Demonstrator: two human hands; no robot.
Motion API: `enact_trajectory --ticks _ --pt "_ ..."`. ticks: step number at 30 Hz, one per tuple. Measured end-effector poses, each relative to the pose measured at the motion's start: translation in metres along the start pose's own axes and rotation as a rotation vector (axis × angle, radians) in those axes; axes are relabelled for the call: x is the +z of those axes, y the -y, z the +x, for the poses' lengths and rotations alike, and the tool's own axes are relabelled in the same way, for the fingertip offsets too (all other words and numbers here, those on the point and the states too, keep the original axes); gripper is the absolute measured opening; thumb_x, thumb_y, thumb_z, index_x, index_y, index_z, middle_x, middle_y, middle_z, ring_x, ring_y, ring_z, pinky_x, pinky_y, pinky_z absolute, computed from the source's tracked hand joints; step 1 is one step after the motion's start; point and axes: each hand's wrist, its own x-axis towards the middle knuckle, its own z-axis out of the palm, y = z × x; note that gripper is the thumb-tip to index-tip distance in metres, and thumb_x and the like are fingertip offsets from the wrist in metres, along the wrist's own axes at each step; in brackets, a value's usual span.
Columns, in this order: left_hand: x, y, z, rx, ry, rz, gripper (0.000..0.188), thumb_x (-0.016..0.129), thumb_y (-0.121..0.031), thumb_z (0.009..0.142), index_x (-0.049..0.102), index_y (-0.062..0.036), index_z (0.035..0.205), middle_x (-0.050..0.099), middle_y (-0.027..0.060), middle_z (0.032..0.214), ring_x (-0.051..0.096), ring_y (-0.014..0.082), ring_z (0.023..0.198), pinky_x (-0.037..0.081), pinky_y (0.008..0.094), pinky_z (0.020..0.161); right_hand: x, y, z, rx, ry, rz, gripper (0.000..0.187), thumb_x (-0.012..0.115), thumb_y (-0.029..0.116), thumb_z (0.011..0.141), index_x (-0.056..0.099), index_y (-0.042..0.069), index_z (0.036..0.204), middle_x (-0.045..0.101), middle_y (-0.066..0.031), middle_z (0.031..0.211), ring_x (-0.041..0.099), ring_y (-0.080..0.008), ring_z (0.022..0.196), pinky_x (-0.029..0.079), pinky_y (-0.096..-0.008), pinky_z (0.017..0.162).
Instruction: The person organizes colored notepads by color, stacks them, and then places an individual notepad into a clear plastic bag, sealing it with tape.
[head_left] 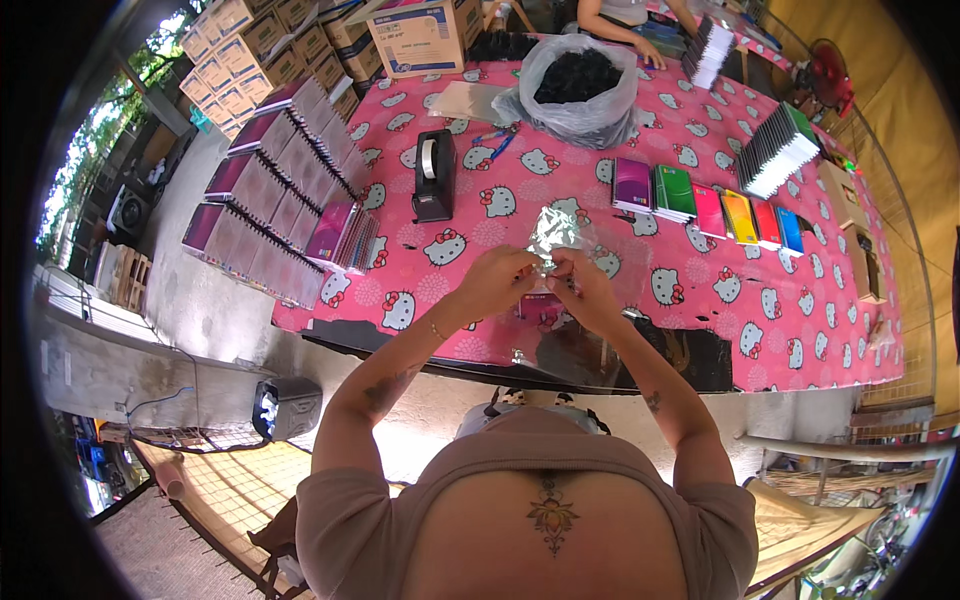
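Note:
Both hands are at the middle of the table, close together with fingertips pinched. My left hand (506, 277) and my right hand (584, 287) grip a clear plastic sleeve (556, 229), which catches the light just beyond my fingers. Just below my hands, a small purple notebook (537, 309) shows in part near the table's front edge; I cannot tell whether it is inside the plastic. More clear film lies flat to the right of my right hand.
A black tape dispenser (434, 178) stands ahead on the left, beside tall spiral notebook stacks (282, 200). Small coloured notebooks (710, 211) stand in a row at right. Behind are a plastic bag of black material (578, 95), cartons (420, 38) and another person's hand (650, 53).

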Motion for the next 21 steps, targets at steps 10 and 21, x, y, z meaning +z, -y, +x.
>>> enact_trajectory --ticks 10,21 --pt "0.017 0.084 0.031 -0.176 0.051 -0.404 0.048 0.080 -0.026 0.076 0.065 0.0019 0.113 0.068 0.0181 0.093 0.066 0.0180 0.095 0.053 0.0390 0.072 0.007 -0.021 0.014 0.206 0.002 0.500 0.050 0.075 0.004 0.084 0.052 0.008 0.128 0.052 -0.0022 0.108 0.051 -0.0126 0.100 0.043 -0.0281 0.090" --pt "-0.075 0.234 0.036 -0.644 -0.674 -0.748 0.028 0.076 -0.025 0.084 0.073 -0.0017 0.099 0.067 0.0046 0.077 0.053 0.0095 0.059 0.047 0.0256 0.057 0.012 -0.024 0.007 0.156 -0.080 0.376 0.047 0.068 0.002 0.089 0.060 0.013 0.134 0.040 -0.0023 0.117 0.044 -0.0113 0.101 0.044 -0.0253 0.085"
